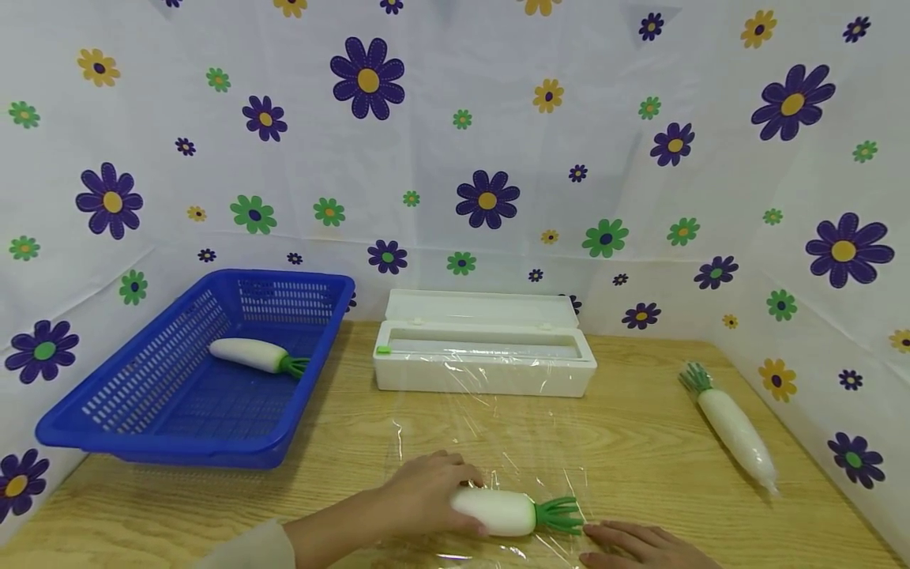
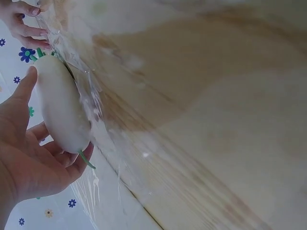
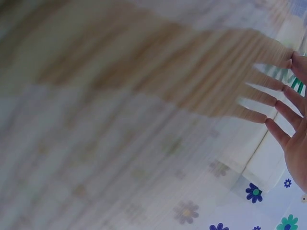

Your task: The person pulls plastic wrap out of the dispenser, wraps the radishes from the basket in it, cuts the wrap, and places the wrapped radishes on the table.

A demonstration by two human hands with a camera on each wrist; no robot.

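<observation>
A white radish (image 1: 498, 511) with green leaf stalks lies on clear plastic wrap (image 1: 490, 442) over the wooden table. My left hand (image 1: 432, 495) grips its root end; in the left wrist view thumb and fingers sit around the radish (image 2: 62, 105). Just right of the leaves, my right hand (image 1: 643, 545) rests with fingers spread, fingertips on the table or the wrap's edge; which one I cannot tell. The right wrist view shows those fingertips touching the surface, holding nothing. The wrap runs back to a white dispenser box (image 1: 483, 375) with its lid raised.
At the left stands a blue basket (image 1: 178, 442) with another white radish (image 1: 249, 354) in it. A radish wrapped in plastic (image 1: 735, 435) lies at the table's right side. A flowered cloth (image 1: 426, 142) hangs behind and along both sides.
</observation>
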